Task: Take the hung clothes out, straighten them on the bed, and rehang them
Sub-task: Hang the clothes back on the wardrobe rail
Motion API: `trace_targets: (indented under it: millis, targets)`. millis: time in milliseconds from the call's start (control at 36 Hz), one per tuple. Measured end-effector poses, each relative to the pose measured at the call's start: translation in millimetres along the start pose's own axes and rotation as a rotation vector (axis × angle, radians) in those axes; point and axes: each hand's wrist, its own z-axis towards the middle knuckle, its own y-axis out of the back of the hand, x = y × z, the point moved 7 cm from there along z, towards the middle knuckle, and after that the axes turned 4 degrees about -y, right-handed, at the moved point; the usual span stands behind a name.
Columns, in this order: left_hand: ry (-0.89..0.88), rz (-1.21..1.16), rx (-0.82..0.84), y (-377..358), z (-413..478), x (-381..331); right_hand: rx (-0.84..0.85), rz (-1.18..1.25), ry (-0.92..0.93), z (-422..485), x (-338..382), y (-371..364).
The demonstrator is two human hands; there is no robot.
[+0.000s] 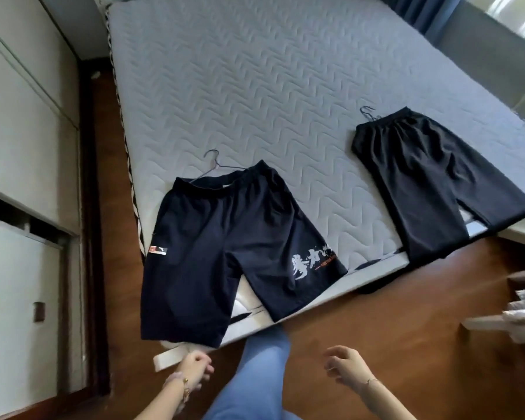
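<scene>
Our left hand hangs low by the foot of the bed, fingers loosely curled and gripping nothing, just off the hem of the printed shorts; our right hand floats over the wooden floor, fingers spread and relaxed, also empty, with our blue-trousered leg between the two. The printed shorts lie flat on the near left corner of the mattress, both legs spilling over the foot edge, their left side running close along the mattress's left edge; a wire hanger sits in the waistband, its hook resting on the quilting. Well apart to the right, the plain black shorts lie spread near the right edge, one leg draped over the foot edge, one reaching toward the right side, and a second hanger pokes from their waistband. Between the two garments runs a bare strip of mattress, and the whole far half lies open. A narrow floor strip separates the bed's left edge from the white wardrobe
</scene>
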Motion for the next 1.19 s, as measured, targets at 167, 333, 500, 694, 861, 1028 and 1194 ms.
trace_targets:
  millis: [167,333,500,694,861,1028,1194]
  targets:
    - [-0.052,-0.096,-0.067,21,63,-113,0.025,-0.196,-0.013,46,57,40]
    - [-0.145,-0.258,-0.167,55,114,-214,0.028,-0.416,0.086,96,145,61]
    - [-0.211,-0.225,-0.286,94,178,-272,0.040,-0.526,0.200,181,237,56]
    - [-0.344,0.232,-0.471,145,272,-331,-0.101,-0.517,0.362,259,357,84]
    - [-0.363,0.510,-0.633,169,327,-367,-0.230,-0.411,0.466,307,406,120]
    - [-0.338,0.697,-0.566,171,369,-379,-0.201,-0.312,0.449,332,395,127]
    - [-0.290,0.825,-0.570,180,367,-385,-0.199,-0.247,0.435,325,388,125]
